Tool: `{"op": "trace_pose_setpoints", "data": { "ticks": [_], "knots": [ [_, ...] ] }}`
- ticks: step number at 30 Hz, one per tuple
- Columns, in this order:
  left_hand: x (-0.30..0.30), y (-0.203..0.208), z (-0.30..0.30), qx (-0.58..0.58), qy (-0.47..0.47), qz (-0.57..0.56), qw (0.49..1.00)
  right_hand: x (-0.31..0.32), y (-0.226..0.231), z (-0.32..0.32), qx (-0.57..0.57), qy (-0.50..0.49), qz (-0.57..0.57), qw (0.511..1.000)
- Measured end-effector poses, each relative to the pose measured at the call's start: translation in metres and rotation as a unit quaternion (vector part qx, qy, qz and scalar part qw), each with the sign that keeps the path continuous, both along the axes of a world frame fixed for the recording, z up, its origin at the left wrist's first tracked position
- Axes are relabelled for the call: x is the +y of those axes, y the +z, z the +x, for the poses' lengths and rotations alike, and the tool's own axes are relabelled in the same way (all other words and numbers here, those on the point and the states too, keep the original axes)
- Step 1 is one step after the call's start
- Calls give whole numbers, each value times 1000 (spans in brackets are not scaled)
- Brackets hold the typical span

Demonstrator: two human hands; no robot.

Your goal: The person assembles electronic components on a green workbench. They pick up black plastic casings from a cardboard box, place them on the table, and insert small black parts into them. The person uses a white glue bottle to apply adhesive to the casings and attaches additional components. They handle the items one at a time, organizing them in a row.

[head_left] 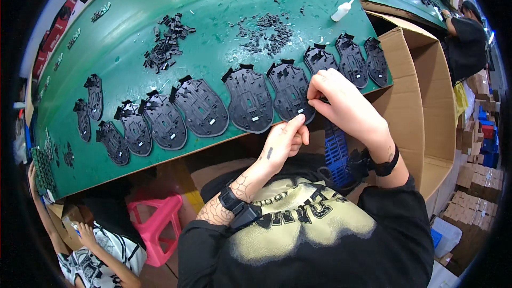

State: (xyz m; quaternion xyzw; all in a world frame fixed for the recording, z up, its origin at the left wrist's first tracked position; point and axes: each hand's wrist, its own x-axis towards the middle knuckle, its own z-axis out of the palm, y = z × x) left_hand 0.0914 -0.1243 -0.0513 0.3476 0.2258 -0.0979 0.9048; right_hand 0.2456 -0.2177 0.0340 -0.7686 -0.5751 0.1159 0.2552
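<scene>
A row of black molded plastic shells, shaped like computer mouse bases, lies along the near edge of the green table. My left hand (285, 141) is at the lower rim of one shell (288, 88), thumb close to its small white piece (301, 111) and fingers curled in. Whatever it may hold is hidden. Over that shell's right side, my right hand (346, 101) has thumb and forefinger pinched together; any part between them is too small to see. It partly covers the neighboring shell (320, 58). Another shell (249, 98) lies left of them.
Small black parts lie in two piles, one left (165, 42) and one at center (266, 33). A white squeeze bottle (342, 10) lies farther back. Cardboard boxes (408, 90) stand by the table's right end. A pink stool (157, 226) and another person's arm (101, 250) are at lower left.
</scene>
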Motion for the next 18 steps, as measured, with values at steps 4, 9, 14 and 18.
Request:
{"op": "trace_pose_setpoints", "data": {
  "ticks": [4,9,14,18],
  "knots": [
    [2,2,1,-4,-10,-5,1000,5,7,8,-14,29,-32,999],
    [7,4,-2,-26,-36,-13,999,5,10,13,-11,27,6,1000],
    [13,4,-27,-68,-62,-319,943,-19,35,-22,26,5,89,996],
    [15,18,-44,-98,-42,-412,905,-34,30,-51,73,19,65,995]
  ]
}}
